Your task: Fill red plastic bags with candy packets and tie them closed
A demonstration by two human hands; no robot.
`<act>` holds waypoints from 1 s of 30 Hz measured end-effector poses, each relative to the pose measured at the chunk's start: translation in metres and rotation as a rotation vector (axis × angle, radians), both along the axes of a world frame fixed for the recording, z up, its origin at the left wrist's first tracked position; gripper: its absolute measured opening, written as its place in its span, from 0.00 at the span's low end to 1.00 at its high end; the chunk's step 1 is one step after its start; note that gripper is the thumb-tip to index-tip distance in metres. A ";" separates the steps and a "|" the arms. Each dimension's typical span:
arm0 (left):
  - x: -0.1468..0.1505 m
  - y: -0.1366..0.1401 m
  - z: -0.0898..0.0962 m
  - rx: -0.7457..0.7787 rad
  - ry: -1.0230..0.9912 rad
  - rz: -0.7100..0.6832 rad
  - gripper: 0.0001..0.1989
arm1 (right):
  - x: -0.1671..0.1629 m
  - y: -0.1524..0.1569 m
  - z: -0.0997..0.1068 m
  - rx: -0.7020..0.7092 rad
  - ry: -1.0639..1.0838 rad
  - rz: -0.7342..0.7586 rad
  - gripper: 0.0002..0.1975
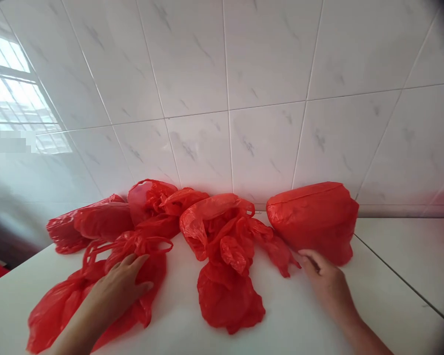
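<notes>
Several red plastic bags lie on a white counter (303,320). My left hand (120,286) rests flat, fingers apart, on a crumpled red bag (62,305) at the front left. My right hand (323,278) touches the lower edge of a full, puffed red bag (313,217) at the right, fingers lightly curled, not gripping it. Between the hands sprawls a loose red bag (225,256) with its handles spread. Two more red bags (96,222) lie behind the left hand, against the wall.
A white marbled tile wall (222,98) rises right behind the bags. A window (11,88) is at the upper left. The counter's left edge drops off near the front left corner. A seam (403,278) crosses the counter at the right.
</notes>
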State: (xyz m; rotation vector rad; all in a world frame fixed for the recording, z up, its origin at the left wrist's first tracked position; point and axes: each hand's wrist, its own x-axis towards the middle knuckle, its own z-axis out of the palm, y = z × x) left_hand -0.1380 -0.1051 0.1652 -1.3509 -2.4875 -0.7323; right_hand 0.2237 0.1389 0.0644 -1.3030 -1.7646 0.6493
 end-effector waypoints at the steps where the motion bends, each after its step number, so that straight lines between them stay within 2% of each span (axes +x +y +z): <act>1: 0.002 0.003 -0.004 -0.053 0.034 -0.025 0.15 | -0.009 -0.011 0.004 0.092 -0.035 0.053 0.12; 3: 0.013 0.013 -0.005 -0.127 0.133 -0.077 0.17 | -0.028 -0.034 0.010 0.228 -0.124 0.212 0.13; 6: 0.048 0.032 0.003 0.065 0.173 -0.182 0.12 | -0.056 -0.067 0.012 0.297 -0.269 0.490 0.14; 8: 0.077 0.045 0.005 0.097 0.052 -0.407 0.08 | -0.071 -0.084 0.007 0.317 -0.318 0.643 0.24; 9: 0.090 0.053 0.005 0.034 -0.045 -0.569 0.07 | -0.076 -0.089 0.003 0.326 -0.332 0.706 0.29; 10: 0.102 0.062 0.002 -0.068 -0.132 -0.737 0.08 | -0.080 -0.093 -0.001 0.333 -0.349 0.752 0.31; 11: 0.111 0.071 -0.001 -0.140 -0.193 -0.862 0.10 | -0.081 -0.095 -0.005 0.337 -0.371 0.774 0.26; 12: 0.117 0.082 -0.006 -0.182 -0.242 -0.918 0.12 | -0.081 -0.096 -0.008 0.332 -0.392 0.780 0.18; 13: 0.120 0.093 -0.013 -0.193 -0.272 -0.919 0.12 | -0.079 -0.096 -0.010 0.313 -0.401 0.769 0.11; 15: 0.118 0.114 -0.026 -0.161 -0.286 -0.858 0.13 | -0.068 -0.092 -0.010 0.202 -0.334 0.751 0.13; 17: 0.112 0.129 -0.038 -0.101 -0.297 -0.793 0.14 | -0.052 -0.086 -0.006 -0.054 -0.120 0.752 0.12; 19: 0.109 0.134 -0.045 -0.037 -0.323 -0.753 0.14 | -0.035 -0.078 0.002 -0.340 0.167 0.710 0.06; 21: 0.113 0.128 -0.048 0.021 -0.357 -0.735 0.15 | -0.022 -0.071 0.010 -0.540 0.410 0.623 0.09; 24: 0.129 0.109 -0.051 0.123 -0.540 -0.863 0.21 | -0.014 -0.067 0.019 -0.667 0.621 0.540 0.14; 27: 0.147 0.097 -0.061 0.119 -0.825 -0.972 0.42 | -0.015 -0.067 0.024 -0.726 0.704 0.544 0.14; 28: 0.151 0.097 -0.065 0.083 -0.907 -0.943 0.43 | -0.016 -0.067 0.026 -0.725 0.710 0.538 0.14; 30: 0.156 0.099 -0.071 0.051 -1.052 -0.827 0.30 | -0.013 -0.063 0.028 -0.694 0.692 0.469 0.13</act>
